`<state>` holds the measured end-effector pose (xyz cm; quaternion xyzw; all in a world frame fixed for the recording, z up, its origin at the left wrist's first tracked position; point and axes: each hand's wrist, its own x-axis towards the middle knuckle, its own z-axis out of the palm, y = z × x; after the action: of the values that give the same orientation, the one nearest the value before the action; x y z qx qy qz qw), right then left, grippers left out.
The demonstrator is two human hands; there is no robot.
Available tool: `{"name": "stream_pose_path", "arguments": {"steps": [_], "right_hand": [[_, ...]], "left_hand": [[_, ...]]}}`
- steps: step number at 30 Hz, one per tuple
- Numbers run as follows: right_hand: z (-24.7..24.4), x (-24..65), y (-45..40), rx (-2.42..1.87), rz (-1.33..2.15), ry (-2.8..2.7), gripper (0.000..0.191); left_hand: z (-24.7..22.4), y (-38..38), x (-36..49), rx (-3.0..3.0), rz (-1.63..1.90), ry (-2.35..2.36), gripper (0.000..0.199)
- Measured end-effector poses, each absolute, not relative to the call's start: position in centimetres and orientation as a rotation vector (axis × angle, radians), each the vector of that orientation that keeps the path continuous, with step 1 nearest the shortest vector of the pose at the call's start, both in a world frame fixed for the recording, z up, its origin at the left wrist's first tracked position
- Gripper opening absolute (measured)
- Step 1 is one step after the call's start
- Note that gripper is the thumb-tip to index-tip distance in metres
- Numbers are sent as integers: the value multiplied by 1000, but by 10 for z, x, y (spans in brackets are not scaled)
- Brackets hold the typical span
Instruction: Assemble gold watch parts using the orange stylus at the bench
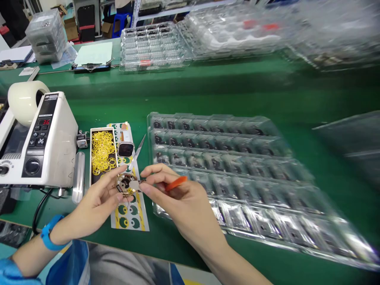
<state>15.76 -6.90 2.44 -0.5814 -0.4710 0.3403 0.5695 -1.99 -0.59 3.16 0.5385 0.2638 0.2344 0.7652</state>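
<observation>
My left hand (99, 200) grips a small round watch-like assembly (126, 185) with gold-coloured and dark parts, between thumb and fingers. My right hand (181, 202) pinches at the right edge of this assembly, where a pale flat piece shows. An orange tool handle (176, 183) sticks out from between the right fingers; its other end is hidden. Beneath both hands lies a white sheet of yellow and green stickers (130, 219). Just beyond them, a pointed metal blade or tweezer tip (138, 151) and a wristwatch (126, 144) rest on the sheet.
A box of yellow rings (103, 150) stands left of the sheet, beside a tape dispenser (56, 138). To the right spreads a clear compartment tray (228, 158) with dark parts. More clear trays (154, 45) and a clipboard (94, 55) sit on the raised back shelf.
</observation>
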Motion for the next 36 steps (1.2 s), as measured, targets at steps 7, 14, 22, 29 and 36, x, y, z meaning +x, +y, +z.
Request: {"name": "stream_pose_path", "arguments": {"steps": [7,14,22,29,36], "right_hand": [[27,154,-68,-1404,989,-1044,21],[28,150,-67,-1425,925,-1063,20],[21,141,-69,-1444,593,-1165,13],[17,138,-70,-1440,424,-1287,14],[13,133,-70,-1452,290,-1373,12]], "left_hand": [[25,-9,-22,1430,439,671,47],[22,-9,-23,1467,439,675,46],[22,-12,-16,1268,512,639,38],[24,-12,-8,1240,610,667,26],[33,-10,2,1138,715,740,13]]}}
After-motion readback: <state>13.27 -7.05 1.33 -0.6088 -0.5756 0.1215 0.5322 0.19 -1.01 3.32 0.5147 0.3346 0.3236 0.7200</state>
